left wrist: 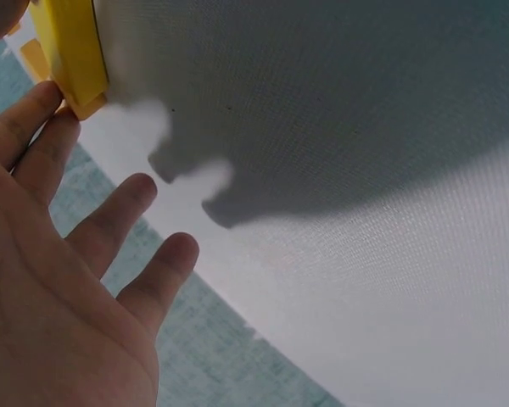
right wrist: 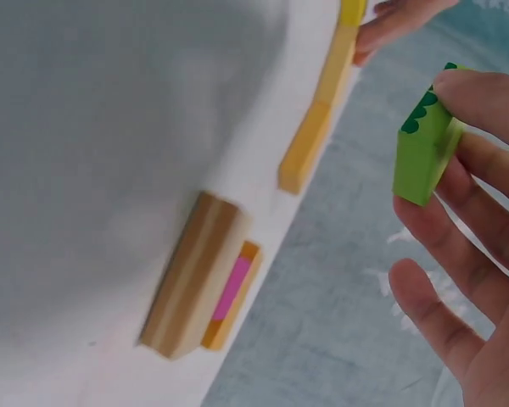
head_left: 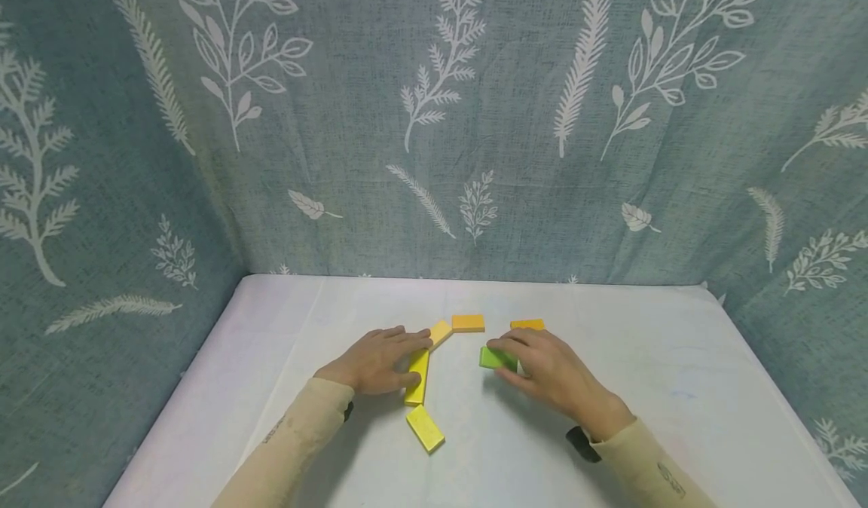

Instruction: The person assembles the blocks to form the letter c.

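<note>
My right hand (head_left: 552, 368) holds a green block (head_left: 497, 358) between thumb and fingers, lifted off the table. In the right wrist view the green block (right wrist: 424, 153) shows a dark green scalloped edge. My left hand (head_left: 380, 361) lies by a long yellow block (head_left: 417, 380), its thumb and fingertips touching it. The left wrist view shows those fingers (left wrist: 55, 136) nearly straight, two at the end of the yellow block (left wrist: 72, 51), the others off it. A pale orange block (head_left: 441, 334) sits by the left fingertips.
An orange block (head_left: 468, 323) adjoins the pale one; another yellow block (head_left: 426, 429) lies nearer. Beyond the right hand is another orange block (head_left: 527, 325), pink-sided in the right wrist view, beside a brown wooden block (right wrist: 195, 275). Patterned cloth (head_left: 434, 116) hangs behind the white table (head_left: 325, 297).
</note>
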A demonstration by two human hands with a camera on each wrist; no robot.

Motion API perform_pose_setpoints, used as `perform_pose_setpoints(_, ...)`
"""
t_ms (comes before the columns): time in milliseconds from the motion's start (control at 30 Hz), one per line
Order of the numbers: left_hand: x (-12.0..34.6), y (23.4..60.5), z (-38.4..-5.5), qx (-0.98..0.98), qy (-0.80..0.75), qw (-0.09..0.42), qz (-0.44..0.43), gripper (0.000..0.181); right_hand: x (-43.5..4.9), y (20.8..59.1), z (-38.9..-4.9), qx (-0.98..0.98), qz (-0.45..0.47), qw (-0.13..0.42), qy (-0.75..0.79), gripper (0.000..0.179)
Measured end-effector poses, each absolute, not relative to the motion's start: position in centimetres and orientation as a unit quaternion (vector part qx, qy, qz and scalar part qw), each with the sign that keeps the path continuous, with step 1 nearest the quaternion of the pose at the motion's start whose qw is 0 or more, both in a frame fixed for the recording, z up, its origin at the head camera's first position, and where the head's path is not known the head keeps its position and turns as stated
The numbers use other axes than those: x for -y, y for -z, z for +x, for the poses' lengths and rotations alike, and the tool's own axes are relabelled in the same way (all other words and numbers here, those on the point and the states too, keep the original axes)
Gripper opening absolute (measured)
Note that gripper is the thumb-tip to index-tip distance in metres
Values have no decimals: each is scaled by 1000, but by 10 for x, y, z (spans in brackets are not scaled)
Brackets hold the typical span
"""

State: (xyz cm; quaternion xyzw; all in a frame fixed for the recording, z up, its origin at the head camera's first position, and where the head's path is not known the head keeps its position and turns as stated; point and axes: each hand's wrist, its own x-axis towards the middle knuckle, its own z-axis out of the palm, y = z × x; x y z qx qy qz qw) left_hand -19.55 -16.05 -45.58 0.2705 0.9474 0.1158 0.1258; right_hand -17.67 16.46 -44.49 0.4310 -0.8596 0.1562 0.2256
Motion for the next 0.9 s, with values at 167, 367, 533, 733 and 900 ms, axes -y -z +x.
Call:
perform_pose_setpoints(167, 160, 453, -196, -948, -107, 127, 271, 60, -159, 440, -168, 852, 438, 224, -177, 40)
perform_pose_setpoints(367, 159, 453, -196, -949, -107, 136, 262, 61, -155, 442, -158, 851, 442, 215, -187, 40)
perform_pose_setpoints(533, 159, 453, -195, -950, -111, 137, 260, 60, -148, 444, -148, 843, 456, 210, -194, 40)
perform_pose_setpoints(733, 160, 455, -195, -949, -112, 126, 265, 59, -139, 441, -136, 837, 470, 200, -196, 37)
perform_pose_setpoints(900, 160, 456, -195, -948, -117, 120, 271, 59, -136, 443, -130, 843, 465, 183, -198, 37)
